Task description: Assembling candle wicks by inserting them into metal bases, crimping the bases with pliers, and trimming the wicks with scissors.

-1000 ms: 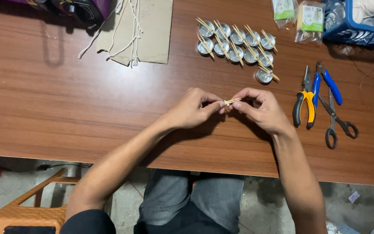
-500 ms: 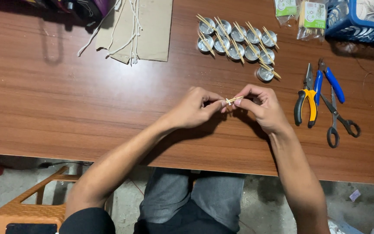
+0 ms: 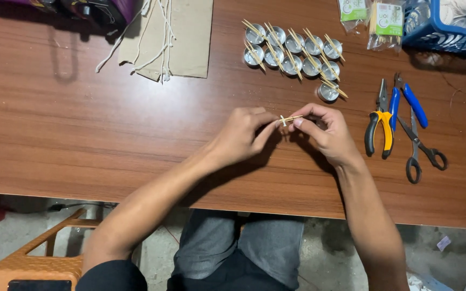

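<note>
A thin pale stick (image 3: 292,118) with a bit of white wick (image 3: 282,120) at its end sits pinched between my fingertips, held just above the brown wooden surface (image 3: 82,134), roughly at its middle. My left hand (image 3: 241,134) grips it from one side, thumb and forefinger closed on the wick end; my right hand (image 3: 327,132) grasps the other end, fingers curled over it. Both hands meet at the stick, knuckles almost touching.

Just beyond my hands, a cluster of small round metal cups (image 3: 292,48) sits in two rows, each with sticks laid across its rim; one more cup (image 3: 327,92) stands a little apart, nearest my right hand. To the right lie yellow-handled pliers (image 3: 379,126), blue-handled pliers (image 3: 408,102) and dark scissors (image 3: 422,153), all close together. Far right corner, a blue basket (image 3: 449,32) with small packets (image 3: 386,19) beside it. Up to the left, a piece of cardboard (image 3: 187,37) with white cords (image 3: 155,37) draped over it.
</note>
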